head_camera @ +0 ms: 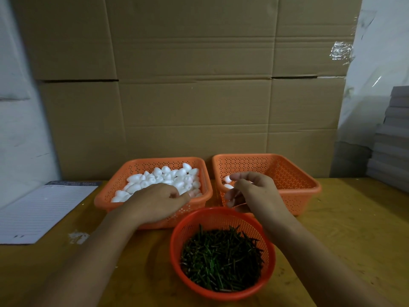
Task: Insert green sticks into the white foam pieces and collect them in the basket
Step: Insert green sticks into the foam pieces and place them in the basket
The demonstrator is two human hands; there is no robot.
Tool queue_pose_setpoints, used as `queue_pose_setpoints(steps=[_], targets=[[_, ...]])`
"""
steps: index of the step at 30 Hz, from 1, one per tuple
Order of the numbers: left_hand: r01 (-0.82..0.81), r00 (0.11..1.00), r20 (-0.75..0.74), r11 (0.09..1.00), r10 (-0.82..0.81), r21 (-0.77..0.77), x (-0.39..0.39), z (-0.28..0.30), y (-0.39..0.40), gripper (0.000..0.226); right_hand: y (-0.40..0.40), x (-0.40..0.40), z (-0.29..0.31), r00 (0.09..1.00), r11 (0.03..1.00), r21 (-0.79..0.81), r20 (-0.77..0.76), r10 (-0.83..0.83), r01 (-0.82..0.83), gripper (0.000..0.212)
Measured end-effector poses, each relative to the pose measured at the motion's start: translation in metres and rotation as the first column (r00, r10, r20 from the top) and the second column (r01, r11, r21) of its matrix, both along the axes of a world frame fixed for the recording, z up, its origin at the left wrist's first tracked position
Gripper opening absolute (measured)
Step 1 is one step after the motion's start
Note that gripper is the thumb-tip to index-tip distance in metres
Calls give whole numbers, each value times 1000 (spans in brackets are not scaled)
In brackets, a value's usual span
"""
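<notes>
The left orange basket holds several white egg-shaped foam pieces. My left hand reaches into it over the near rim, its fingers curled down round a foam piece that the hand mostly hides. The right orange basket has two foam pieces in its near left corner. My right hand hovers over that corner, with fingers loosely spread and blurred and nothing plainly in them. A round red basket in front is full of green sticks.
The baskets stand on a yellow-brown wooden table. A lined paper pad lies at the left. A wall of cardboard boxes rises right behind the baskets, and a stack of grey boards stands at the far right.
</notes>
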State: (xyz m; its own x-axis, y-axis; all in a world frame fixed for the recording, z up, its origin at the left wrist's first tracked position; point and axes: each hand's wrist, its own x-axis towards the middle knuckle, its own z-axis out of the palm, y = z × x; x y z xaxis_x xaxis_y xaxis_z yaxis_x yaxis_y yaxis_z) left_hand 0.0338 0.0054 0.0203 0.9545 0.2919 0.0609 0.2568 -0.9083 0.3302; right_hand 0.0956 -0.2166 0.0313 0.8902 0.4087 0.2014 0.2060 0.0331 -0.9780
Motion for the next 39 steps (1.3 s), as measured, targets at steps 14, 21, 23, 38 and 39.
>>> queue_pose_setpoints(steps=[14, 21, 23, 38, 39], targets=[[249, 893, 447, 765, 56, -593, -7, 21, 6, 14, 6, -1, -8, 974, 893, -408, 38, 225, -190, 16], [429, 878, 479, 408, 23, -806, -15, 35, -4, 39, 9, -7, -20, 786, 625, -778, 341, 516, -73, 26], [461, 863, 505, 387, 13, -798, -15, 36, -6, 48, 11, -9, -23, 748, 567, -823, 352, 562, -39, 31], [556, 770, 613, 653, -174, -514, -27, 39, -31, 31, 9, -1, -30, 734, 549, -836, 357, 578, -26, 39], [558, 769, 615, 655, -175, -510, -28, 38, -31, 31, 9, -1, -30, 733, 548, -836, 360, 577, -21, 39]])
